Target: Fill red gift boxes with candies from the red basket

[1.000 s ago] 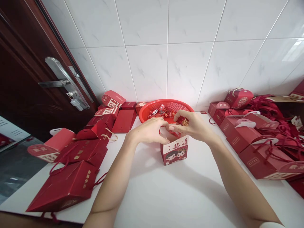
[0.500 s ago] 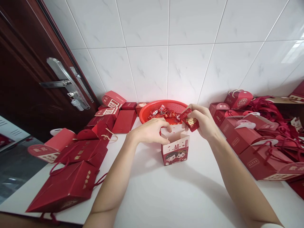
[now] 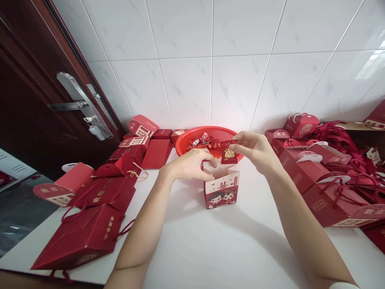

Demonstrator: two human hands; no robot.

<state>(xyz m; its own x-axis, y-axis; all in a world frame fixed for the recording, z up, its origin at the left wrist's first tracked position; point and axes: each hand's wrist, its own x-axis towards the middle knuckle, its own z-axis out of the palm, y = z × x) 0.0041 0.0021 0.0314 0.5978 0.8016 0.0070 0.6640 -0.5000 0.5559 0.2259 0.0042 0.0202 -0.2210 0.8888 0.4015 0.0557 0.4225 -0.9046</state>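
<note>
An open-topped red and white gift box, printed with two cartoon figures, stands upright on the white table. My left hand grips its upper left edge, thumb at the front and fingers toward the back. Between the thumb and fingers of my right hand is a small red packet with a gold print, held above the back of the box opening. Behind the box sits a red plastic basket with several wrapped candies in it. The inside bottom of the box is hidden.
Red gift bags and boxes line the left of the table. More red boxes and a heap of red ribbons crowd the right. A tiled wall rises behind; a dark door is at left.
My right hand has brought the red packet leftward over the box and turned it so that its printed face shows more squarely. My left hand and the box have hardly moved.
</note>
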